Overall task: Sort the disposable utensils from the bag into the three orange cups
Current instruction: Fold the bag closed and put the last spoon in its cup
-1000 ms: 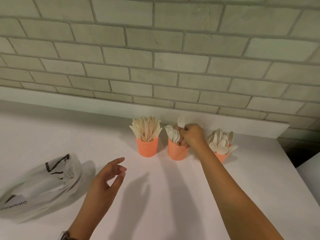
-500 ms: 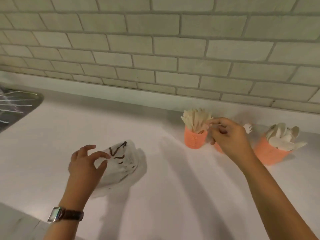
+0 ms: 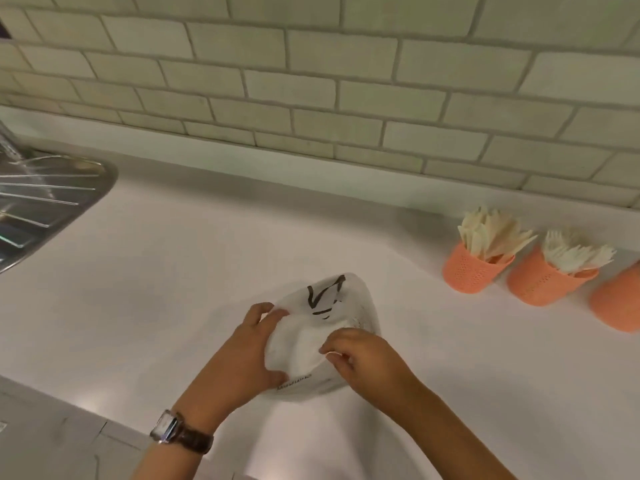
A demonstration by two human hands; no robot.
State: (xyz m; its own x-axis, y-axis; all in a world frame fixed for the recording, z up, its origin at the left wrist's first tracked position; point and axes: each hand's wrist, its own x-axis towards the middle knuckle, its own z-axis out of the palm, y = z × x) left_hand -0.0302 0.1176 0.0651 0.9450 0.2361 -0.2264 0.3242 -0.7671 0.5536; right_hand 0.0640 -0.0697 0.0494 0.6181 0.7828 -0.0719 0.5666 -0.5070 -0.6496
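**Both hands on the bag, cups off to the right**

The fingers (image 3: pixel 268 315) of the left hand (image 3: pixel 239 362) were curled over the near-left edge of the white plastic bag (image 3: pixel 325 327), thumb underneath at the lower side, so the film was gripped between them. The right hand (image 3: pixel 367 358) had its fingers bent tight, pinching a fold of the same bag at its near-right edge — both hands closed on it, close together with the crumpled plastic bunched between them. The bag rested on the white surface (image 3: pixel 207 258), its far end with the black printed marks stretching away from the fingertips. What lay inside it could not be told.

A watch (image 3: pixel 173 429) on a dark strap sat on the left wrist, just behind that hand.

Well to the right of the fingers and farther back stood the three orange cups in a row. The nearest to the hands, the knife cup (image 3: pixel 474 268), held pale knives fanned upward; just beside it the fork cup (image 3: pixel 547 282) held white forks; the third cup (image 3: pixel 620 303) was cut by the frame edge and its contents did not show.

Far to the left of the fingers — a metal sink (image 3: pixel 52 202) set into the surface. Beyond everything rose a pale tiled wall (image 3: pixel 311 81).
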